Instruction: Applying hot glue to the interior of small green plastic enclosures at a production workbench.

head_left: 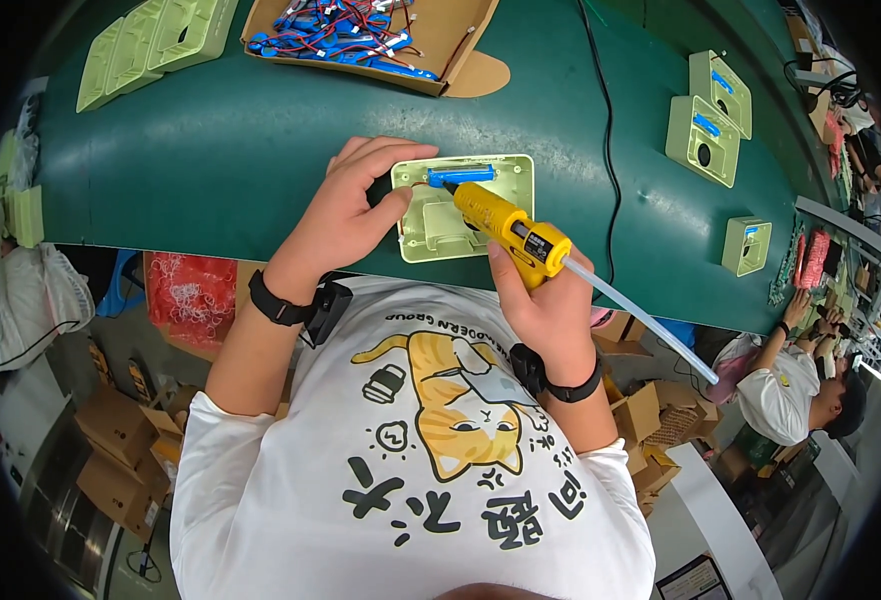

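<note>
A pale green plastic case half (425, 241) lies open side up on the table before me. Inside it, along the far wall, sits a blue battery (475, 174) with thin wires. My left hand (348, 208) grips the case's left edge, its thumb over the rim near the wires. In my right hand (550, 312) is a yellow hot glue gun (495, 217), with a long whitish glue stick (650, 322) out of its back. The gun's dark nozzle points at the near side of the battery; whether it touches is hard to see.
A cardboard box (465, 45) of wired blue batteries stands at the far middle of the green table (260, 130). Stacked green cases (150, 50) sit far left; several more with batteries (705, 140) stand right. A black cable (612, 130) crosses the table. A co-worker (785, 395) works at far right.
</note>
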Motion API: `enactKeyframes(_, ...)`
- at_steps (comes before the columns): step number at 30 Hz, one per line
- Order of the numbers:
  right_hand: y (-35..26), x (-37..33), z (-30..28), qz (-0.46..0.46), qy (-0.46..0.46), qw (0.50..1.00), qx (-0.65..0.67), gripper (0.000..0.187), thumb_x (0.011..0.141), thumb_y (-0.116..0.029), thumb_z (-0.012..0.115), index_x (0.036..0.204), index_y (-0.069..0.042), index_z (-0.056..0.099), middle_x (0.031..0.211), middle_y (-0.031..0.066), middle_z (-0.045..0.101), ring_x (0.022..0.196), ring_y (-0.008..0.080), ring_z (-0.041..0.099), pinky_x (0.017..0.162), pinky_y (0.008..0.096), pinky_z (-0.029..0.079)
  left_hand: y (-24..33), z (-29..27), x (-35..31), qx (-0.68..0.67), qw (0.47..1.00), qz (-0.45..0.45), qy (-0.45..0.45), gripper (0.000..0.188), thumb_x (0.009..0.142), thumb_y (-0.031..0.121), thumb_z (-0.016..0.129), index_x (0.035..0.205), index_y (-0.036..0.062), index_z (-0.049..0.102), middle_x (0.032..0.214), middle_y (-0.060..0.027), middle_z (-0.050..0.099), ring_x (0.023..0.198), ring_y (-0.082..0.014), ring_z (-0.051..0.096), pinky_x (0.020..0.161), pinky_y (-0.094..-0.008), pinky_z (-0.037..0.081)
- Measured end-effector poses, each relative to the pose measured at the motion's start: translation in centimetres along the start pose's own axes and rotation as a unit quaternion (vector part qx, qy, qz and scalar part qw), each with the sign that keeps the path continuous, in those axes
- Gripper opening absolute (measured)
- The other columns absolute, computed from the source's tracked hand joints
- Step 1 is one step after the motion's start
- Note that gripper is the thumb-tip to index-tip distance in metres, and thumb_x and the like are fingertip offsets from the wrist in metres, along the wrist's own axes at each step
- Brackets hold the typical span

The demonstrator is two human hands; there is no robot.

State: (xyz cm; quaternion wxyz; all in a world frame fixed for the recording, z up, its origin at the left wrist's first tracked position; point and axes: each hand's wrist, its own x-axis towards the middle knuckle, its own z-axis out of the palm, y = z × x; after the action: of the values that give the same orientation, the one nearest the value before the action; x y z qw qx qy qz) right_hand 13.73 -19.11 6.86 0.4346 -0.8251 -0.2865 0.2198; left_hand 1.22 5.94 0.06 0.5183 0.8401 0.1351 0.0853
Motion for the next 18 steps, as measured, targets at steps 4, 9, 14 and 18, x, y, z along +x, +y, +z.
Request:
enactKeyframes(4, 0.0, -0.2, 0.2, -0.006, -0.018, 1.0, -0.007, 0.021, 0.103, -0.014, 0.087, 0.114, 0.003, 0.082, 0.099, 0.0177, 0.078, 0.082, 0.0376, 0.078, 0.073, 0.0433, 0.061, 0.0, 0.0, 0.0, -0.003, 1.0, 0.0, 0.0, 0.054, 0.102, -0.002, 0.071, 0.155, 0.0094, 0.078, 0.152, -0.0113, 0.078, 0.145, -0.0331, 0.064, 0.131, -0.048, 0.046)
enactKeyframes(9, -0.4, 0.0, 0.1, 0.025, -0.013, 0.999, -0.016, 0.029, 0.104, -0.016, 0.087, 0.122, 0.004, 0.079, 0.106, 0.0215, 0.081, 0.089, 0.0409, 0.081, 0.078, 0.0452, 0.063, -0.1, 0.1, 0.0, 0.002, 1.0, 0.004, 0.003, 0.054, 0.102, -0.002, 0.072, 0.155, 0.0099, 0.079, 0.151, -0.0107, 0.078, 0.145, -0.0326, 0.064, 0.131, -0.0479, 0.046)
enactKeyframes(14, -0.9, 0.5, -1.7, 0.062, -0.041, 0.997, -0.03, 0.033, 0.104, -0.016, 0.088, 0.127, 0.005, 0.079, 0.11, 0.0227, 0.083, 0.092, 0.041, 0.082, 0.081, 0.0449, 0.064, 0.0, 0.1, -0.1, 0.007, 1.0, 0.002, 0.002, 0.055, 0.102, -0.002, 0.073, 0.155, 0.0104, 0.079, 0.151, -0.0096, 0.079, 0.144, -0.0319, 0.064, 0.131, -0.0473, 0.046)
enactKeyframes(18, -1.1, 0.1, -2.0, 0.067, 0.0, 0.997, -0.043, 0.033, 0.102, -0.015, 0.089, 0.127, 0.005, 0.079, 0.11, 0.0211, 0.083, 0.088, 0.0371, 0.081, 0.078, 0.0405, 0.063, 0.0, 0.2, -0.1, 0.011, 1.0, 0.004, 0.003, 0.054, 0.102, -0.001, 0.074, 0.155, 0.0103, 0.079, 0.151, -0.0094, 0.079, 0.144, -0.0318, 0.064, 0.131, -0.0472, 0.046)
